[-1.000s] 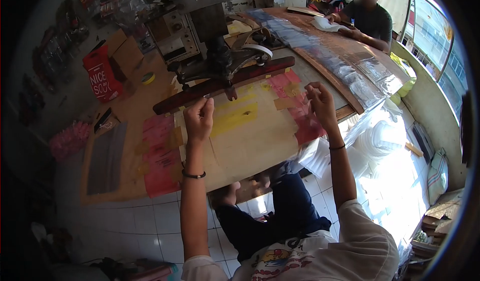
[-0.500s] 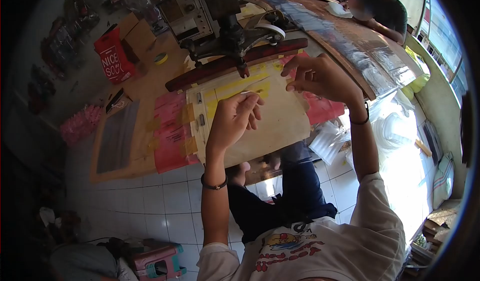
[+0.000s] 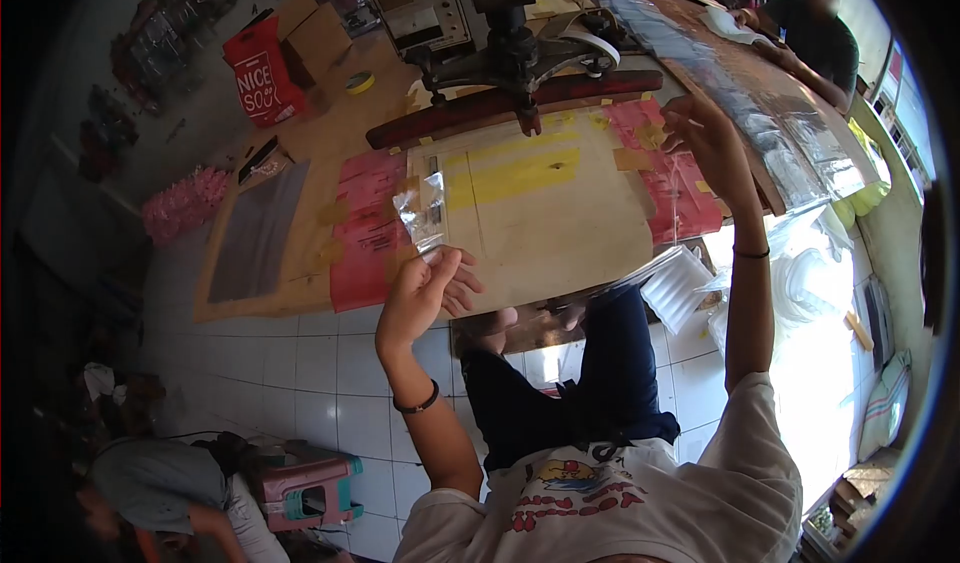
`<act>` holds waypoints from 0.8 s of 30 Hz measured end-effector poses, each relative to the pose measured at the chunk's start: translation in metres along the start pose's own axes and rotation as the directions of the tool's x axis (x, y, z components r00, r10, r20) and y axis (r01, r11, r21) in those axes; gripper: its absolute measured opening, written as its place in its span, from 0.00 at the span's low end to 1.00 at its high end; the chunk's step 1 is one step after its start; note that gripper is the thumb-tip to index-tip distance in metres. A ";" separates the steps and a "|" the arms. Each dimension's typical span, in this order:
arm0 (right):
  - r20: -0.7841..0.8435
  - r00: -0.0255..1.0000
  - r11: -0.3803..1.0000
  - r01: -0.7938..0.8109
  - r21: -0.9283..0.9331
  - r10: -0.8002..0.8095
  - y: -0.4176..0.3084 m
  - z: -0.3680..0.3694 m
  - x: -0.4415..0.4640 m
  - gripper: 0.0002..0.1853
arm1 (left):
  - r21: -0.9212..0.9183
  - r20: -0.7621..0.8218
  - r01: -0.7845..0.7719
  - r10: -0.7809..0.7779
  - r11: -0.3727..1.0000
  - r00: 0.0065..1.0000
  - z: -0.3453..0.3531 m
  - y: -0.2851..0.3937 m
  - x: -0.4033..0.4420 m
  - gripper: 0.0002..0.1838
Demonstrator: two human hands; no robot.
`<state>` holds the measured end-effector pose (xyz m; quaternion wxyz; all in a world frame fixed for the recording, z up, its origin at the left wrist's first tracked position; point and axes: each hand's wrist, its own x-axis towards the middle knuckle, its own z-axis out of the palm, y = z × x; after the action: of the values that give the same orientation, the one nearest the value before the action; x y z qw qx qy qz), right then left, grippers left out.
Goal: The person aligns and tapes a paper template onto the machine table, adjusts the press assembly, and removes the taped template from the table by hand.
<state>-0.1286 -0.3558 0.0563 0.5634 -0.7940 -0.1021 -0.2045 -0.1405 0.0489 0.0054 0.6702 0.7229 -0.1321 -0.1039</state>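
Observation:
A crinkled piece of clear plastic film [image 3: 422,213] runs up from my left hand [image 3: 430,291], pinched between thumb and forefinger near the board's front left corner. The pale board [image 3: 550,233] carries yellow tape strips [image 3: 520,175] and lies between two red sheets [image 3: 370,228]. Over the right red sheet is my right hand [image 3: 703,135], its fingers curled; whatever they hold, if anything, is too small to make out. Behind the board, the dark red bar [image 3: 515,109] of a machine [image 3: 515,63] spans its back edge.
A red bag [image 3: 264,73], a cardboard box [image 3: 316,38] and a yellow tape roll [image 3: 359,83] stand at the back left. A grey sheet [image 3: 258,233] lies left. One person [image 3: 815,38] sits at the back right, another [image 3: 165,488] at the lower left, near a pink stool [image 3: 305,493].
My left hand has moved down to the board's front left, with clear film now showing above it. My right hand has moved towards the right red sheet. The view has shifted, bringing in the lower-left person.

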 end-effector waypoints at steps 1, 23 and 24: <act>-0.032 0.999 0.999 0.044 -0.003 -0.044 -0.009 0.008 0.005 0.11 | 0.013 -0.011 -0.068 0.068 0.998 0.998 0.000 -0.005 -0.006 0.19; 0.595 0.729 0.936 -0.198 -0.291 0.339 0.039 -0.012 -0.036 0.08 | 0.378 -0.046 -0.275 0.314 0.884 0.948 0.023 0.010 0.091 0.15; 0.629 0.715 0.944 -0.143 -0.296 0.305 0.041 -0.014 -0.044 0.09 | 0.479 0.006 -0.330 0.373 0.813 0.928 0.030 0.021 0.103 0.14</act>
<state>-0.1547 -0.3798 0.0065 0.4161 -0.8791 -0.1749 0.1528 -0.0539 -0.0146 0.0271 0.4867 0.8309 -0.2548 0.0891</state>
